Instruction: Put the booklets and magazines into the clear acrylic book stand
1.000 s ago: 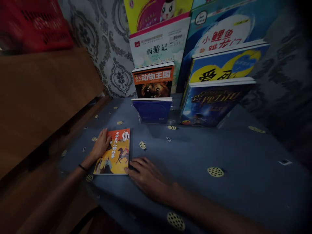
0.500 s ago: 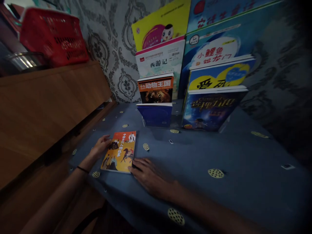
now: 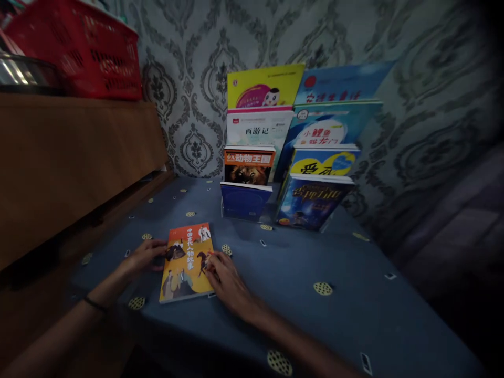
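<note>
An orange and yellow paperback book (image 3: 187,262) with white Chinese lettering and painted figures lies face up near the table's front left. My left hand (image 3: 146,255) grips its left edge, fingertips at the cover's side; a dark band circles that wrist. On the opposite side, my right hand (image 3: 228,281) has its fingers curled and closed on the book's right edge, by the horse picture. Whether the book is raised slightly off the tablecloth (image 3: 283,268) I cannot tell.
Behind stand two tiered clear racks of books, with a plain blue book (image 3: 246,202) and a dark blue book (image 3: 311,205) in front. To the left, a red plastic basket (image 3: 106,58) and a metal bowl (image 3: 27,73) sit on a wooden cabinet (image 3: 79,157).
The camera view has shifted, so the racks appear smaller and lower. My right hand has moved from the book's lower right corner up along its right edge. My left hand stays at the left edge.
</note>
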The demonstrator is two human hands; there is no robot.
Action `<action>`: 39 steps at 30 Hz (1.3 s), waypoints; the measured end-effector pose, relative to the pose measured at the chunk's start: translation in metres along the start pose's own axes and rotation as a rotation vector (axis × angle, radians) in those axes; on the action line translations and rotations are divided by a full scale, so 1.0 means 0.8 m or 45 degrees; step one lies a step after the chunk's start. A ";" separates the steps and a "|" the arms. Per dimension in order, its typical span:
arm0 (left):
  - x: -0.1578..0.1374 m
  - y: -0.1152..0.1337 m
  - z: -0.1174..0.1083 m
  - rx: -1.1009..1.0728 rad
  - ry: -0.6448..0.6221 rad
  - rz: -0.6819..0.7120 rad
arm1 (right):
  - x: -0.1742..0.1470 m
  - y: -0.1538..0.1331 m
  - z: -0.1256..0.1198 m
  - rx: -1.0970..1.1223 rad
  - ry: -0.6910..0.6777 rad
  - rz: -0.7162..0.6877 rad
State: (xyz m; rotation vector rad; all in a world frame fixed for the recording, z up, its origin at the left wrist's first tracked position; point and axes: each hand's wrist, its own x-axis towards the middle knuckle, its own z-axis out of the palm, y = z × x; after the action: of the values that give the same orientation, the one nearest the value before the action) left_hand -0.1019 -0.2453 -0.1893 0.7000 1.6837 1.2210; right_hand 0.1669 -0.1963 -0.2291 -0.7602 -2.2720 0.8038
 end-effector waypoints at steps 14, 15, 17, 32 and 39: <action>-0.021 0.007 0.029 -0.209 -0.219 -0.184 | -0.007 0.016 -0.003 0.194 0.103 0.029; -0.023 0.007 0.032 -0.252 -0.241 -0.176 | -0.008 0.016 -0.005 0.231 0.113 0.046; -0.026 0.009 0.038 -0.313 -0.285 -0.133 | -0.007 0.016 -0.009 0.359 0.136 0.103; 0.002 0.056 0.088 -0.198 -0.689 0.284 | 0.012 0.056 -0.084 1.197 0.023 0.315; 0.040 0.077 0.130 -0.205 -0.877 0.419 | 0.016 0.077 -0.128 0.885 0.144 0.216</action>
State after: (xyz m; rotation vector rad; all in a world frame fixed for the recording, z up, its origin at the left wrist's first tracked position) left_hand -0.0252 -0.1537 -0.1519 1.1681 0.9157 1.1375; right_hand 0.2482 -0.1119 -0.2020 -0.6398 -1.6620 1.4763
